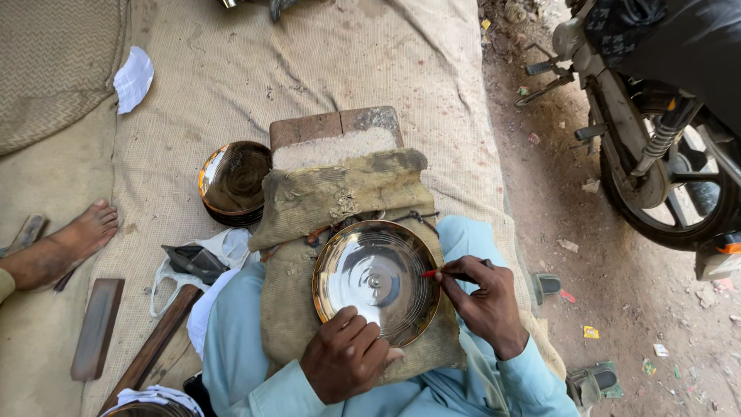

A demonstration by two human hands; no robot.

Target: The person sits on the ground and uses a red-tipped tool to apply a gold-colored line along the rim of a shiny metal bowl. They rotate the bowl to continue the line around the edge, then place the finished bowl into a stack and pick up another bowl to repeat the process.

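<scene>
A shiny round metal plate [376, 279] lies on a worn burlap cloth [340, 201] draped over my lap and a brick-like block [336, 127]. My left hand [347, 355] presses on the plate's near rim, thumb along the edge. A thin tool with a red end [431, 272] is pinched in my right hand [482, 301], its tip touching the plate's right rim.
A stack of similar plates [233, 181] sits on the woven mat to the left. Another person's bare foot [65, 243] rests at the far left. Wooden sticks [96, 328], a dark pouch [193, 261] and white paper [133, 77] lie about. A motorcycle wheel [668, 185] stands on the dirt at right.
</scene>
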